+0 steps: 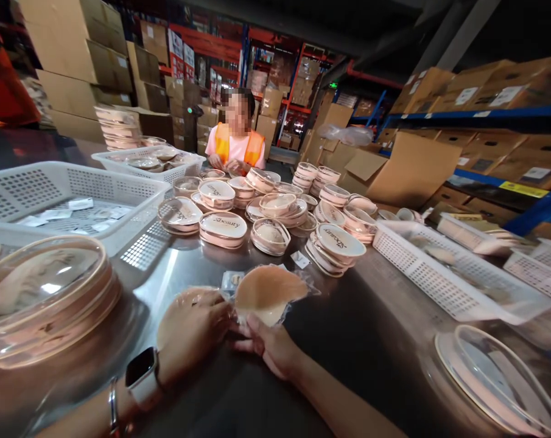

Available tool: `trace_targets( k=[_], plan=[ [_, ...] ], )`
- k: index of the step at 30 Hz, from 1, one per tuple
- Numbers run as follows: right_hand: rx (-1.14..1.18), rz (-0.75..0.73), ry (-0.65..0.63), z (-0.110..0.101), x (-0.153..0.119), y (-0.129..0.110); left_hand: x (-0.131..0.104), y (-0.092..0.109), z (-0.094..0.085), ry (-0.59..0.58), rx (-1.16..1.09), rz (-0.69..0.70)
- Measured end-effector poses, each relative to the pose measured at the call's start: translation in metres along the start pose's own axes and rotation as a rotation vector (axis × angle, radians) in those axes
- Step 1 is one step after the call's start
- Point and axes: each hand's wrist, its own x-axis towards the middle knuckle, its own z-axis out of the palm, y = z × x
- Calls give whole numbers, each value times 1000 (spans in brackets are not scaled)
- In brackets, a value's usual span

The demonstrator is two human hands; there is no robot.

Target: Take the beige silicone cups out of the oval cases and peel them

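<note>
My right hand (270,347) pinches the lower edge of a beige cup-shaped pad (268,295) in clear plastic wrap, its thumb on top. Beside it my left hand (195,322), with a watch on the wrist, has its fingers closed near the wrap's left edge; what they grip is too small to make out. Another beige pad (188,296) shows partly behind my left hand. A small clear packet (232,281) lies just beyond my hands. Several round lidded cases (223,225) are stacked farther back on the metal table (348,353).
White baskets stand at the left (138,225) and right (439,286); the left one holds small packets. Large stacked cases (51,304) are at the near left, more (494,377) at the near right. A person (238,140) in an orange vest sits across the table.
</note>
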Motion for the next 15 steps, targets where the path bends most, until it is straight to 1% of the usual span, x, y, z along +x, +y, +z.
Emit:
trace_targets(
  k=[3,5,7,9,11,12,13,14,15],
  plan=[
    [-30,-15,44,-3,2,2,3,-9,6,-31,-102,59],
    [-37,-28,48,-3,3,2,4,-14,7,-57,-179,113],
    [-50,-25,54,-2,3,1,5,-18,5,-67,-186,149],
    [-83,-40,90,0,3,-1,5,-21,2,-29,-138,164],
    [-162,-110,158,2,2,-3,5,-22,-1,45,-122,176],
    [-215,-154,195,3,1,-3,5,-22,-2,76,-153,184],
    [-258,-184,226,3,1,-4,5,-21,-2,81,-224,193],
    [-280,-193,254,2,0,-4,5,-18,-3,48,-330,197],
    [-281,-181,277,0,0,-4,5,-15,-3,-14,-462,189]
  ],
)
